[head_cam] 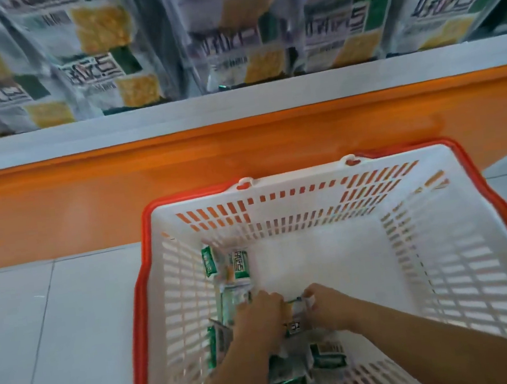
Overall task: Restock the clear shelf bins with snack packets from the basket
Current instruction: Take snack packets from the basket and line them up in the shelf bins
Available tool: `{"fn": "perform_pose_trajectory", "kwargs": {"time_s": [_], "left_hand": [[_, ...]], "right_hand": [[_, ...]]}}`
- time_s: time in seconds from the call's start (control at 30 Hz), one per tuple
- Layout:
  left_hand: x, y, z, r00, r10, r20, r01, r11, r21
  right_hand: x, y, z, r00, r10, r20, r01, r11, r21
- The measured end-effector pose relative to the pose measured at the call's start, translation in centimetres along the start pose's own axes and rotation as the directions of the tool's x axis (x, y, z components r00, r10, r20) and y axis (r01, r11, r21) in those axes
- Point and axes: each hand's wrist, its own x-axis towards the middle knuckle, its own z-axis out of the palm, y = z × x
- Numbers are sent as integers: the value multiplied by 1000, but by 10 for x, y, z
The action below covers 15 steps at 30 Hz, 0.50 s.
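Note:
A white slotted basket (308,192) with a red rim stands on the floor below me. Both hands reach down into it. My left hand (258,318) and my right hand (326,307) are closed together on a small stack of green-and-white snack packets (295,327) held between them. Several more snack packets lie loose along the basket's left side (236,264) and near its front (326,355). Above, clear shelf bins (231,39) hold upright green, white and yellow packets, blurred by motion.
A white shelf ledge (238,106) with an orange base panel (122,189) runs across in front of the basket. Grey floor tiles (43,336) lie to the left. The right half of the basket floor (330,261) is bare.

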Motion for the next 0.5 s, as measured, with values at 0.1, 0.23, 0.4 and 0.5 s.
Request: {"fn": "perform_pose_trajectory", "kwargs": {"time_s": [0.1,0.23,0.4,0.5], "left_hand": [[4,3,5,1000,-4,3,4,1000,20],[3,5,-8,1000,-20,23,22,994,-104],[-15,6,-72,992,25,-121,-69,925,-373],[-40,18,-116,964,98,-245,-219,818,-533]], "right_hand": [[2,1,6,998,-13,-59,19,995,101],[-14,-5,-2,983,-102,-151,129,975,182],[-55,-25,-50,874,-277,-400,365,917,163],[-96,-43,-86,800,-318,-509,444,884,145]]}}
